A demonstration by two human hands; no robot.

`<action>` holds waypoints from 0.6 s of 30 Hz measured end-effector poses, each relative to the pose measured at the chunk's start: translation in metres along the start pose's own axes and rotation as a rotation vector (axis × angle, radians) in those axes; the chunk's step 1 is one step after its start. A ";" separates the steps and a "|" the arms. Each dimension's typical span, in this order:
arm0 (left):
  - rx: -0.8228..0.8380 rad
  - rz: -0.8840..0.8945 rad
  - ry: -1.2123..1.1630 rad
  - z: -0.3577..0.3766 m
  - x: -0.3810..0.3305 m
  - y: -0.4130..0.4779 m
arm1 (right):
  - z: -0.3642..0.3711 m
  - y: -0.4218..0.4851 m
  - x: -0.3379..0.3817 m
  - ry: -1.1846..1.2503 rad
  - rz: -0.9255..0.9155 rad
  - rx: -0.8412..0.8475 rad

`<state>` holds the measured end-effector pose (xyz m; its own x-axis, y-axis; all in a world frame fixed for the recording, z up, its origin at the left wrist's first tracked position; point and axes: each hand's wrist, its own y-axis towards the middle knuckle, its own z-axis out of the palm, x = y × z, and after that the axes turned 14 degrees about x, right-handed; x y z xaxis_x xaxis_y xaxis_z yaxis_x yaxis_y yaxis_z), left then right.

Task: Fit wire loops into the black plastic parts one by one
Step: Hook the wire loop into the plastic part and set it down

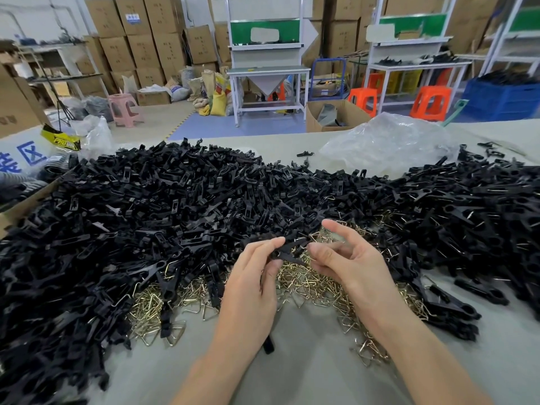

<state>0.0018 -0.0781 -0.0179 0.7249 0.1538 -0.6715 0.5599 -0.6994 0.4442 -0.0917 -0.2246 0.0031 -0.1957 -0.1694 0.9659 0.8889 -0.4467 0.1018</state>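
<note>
My left hand [251,285] pinches a black plastic part [287,248] between thumb and forefinger, just above the table. My right hand [347,258] meets it from the right, thumb and fingers pinching a small wire loop [305,242] at the part's end. Its forefinger sticks up, loosely bent. Beneath both hands lies a heap of brass-coloured wire loops [309,285]. A large pile of black plastic parts [163,206] covers the table to the left and behind.
More black parts, some with wire showing, are heaped at the right [473,217]. A crumpled clear plastic bag [388,141] lies at the back right. A cardboard box edge [26,203] sits far left. Bare grey table [309,372] shows between my forearms.
</note>
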 end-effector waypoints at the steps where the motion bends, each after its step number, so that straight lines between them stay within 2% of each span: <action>1: 0.005 0.003 0.000 0.000 0.000 0.000 | 0.001 0.000 -0.002 -0.020 0.001 0.009; 12: 0.035 0.014 0.024 0.000 0.001 -0.001 | -0.003 0.002 -0.008 -0.024 0.008 0.102; 18: 0.056 0.047 0.087 0.000 -0.001 -0.001 | -0.005 0.003 -0.011 -0.045 0.003 0.046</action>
<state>0.0005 -0.0770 -0.0178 0.7832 0.1781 -0.5957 0.5030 -0.7446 0.4388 -0.0887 -0.2290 -0.0089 -0.1751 -0.1304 0.9759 0.9077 -0.4054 0.1087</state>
